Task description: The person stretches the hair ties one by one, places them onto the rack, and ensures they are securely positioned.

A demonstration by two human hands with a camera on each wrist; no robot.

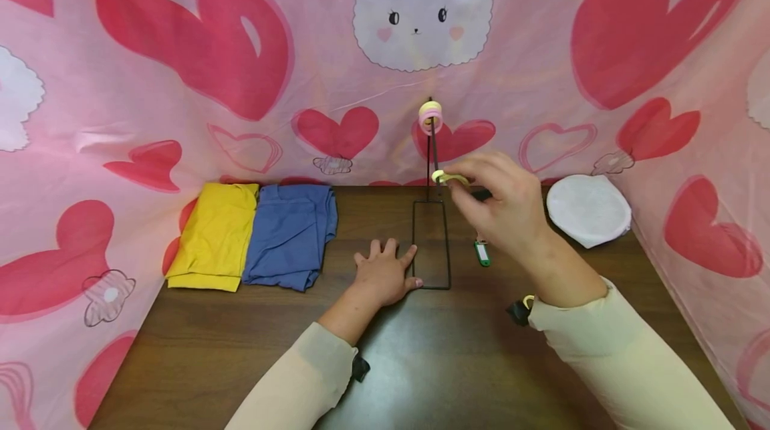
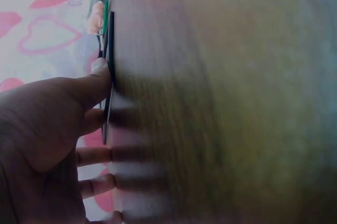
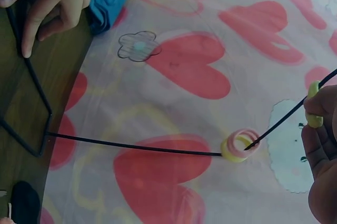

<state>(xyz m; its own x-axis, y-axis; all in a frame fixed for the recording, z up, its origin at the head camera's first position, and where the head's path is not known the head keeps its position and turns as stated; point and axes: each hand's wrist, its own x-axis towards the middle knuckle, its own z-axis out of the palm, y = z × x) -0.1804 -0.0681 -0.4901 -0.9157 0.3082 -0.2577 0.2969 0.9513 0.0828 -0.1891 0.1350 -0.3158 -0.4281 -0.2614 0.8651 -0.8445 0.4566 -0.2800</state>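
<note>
A black wire stand has a rectangular base (image 1: 430, 243) on the wooden table (image 1: 457, 363) and a thin rod (image 1: 433, 149). A yellow and a pink ring (image 1: 430, 116) hang near the rod's top, the same rings (image 3: 239, 145) showing in the right wrist view. My right hand (image 1: 451, 181) pinches another yellow ring (image 1: 442, 177) against the wire; this ring (image 3: 314, 105) sits on or right beside the wire, I cannot tell which. My left hand (image 1: 385, 273) lies flat on the table, its thumb (image 2: 97, 84) pressing the base's wire edge (image 2: 109, 77).
A folded yellow cloth (image 1: 213, 235) and a blue cloth (image 1: 291, 233) lie at the back left. A green key tag (image 1: 482, 253) lies right of the base. A white round pad (image 1: 588, 209) sits at the back right. Pink heart-print fabric (image 1: 180, 49) walls in the table.
</note>
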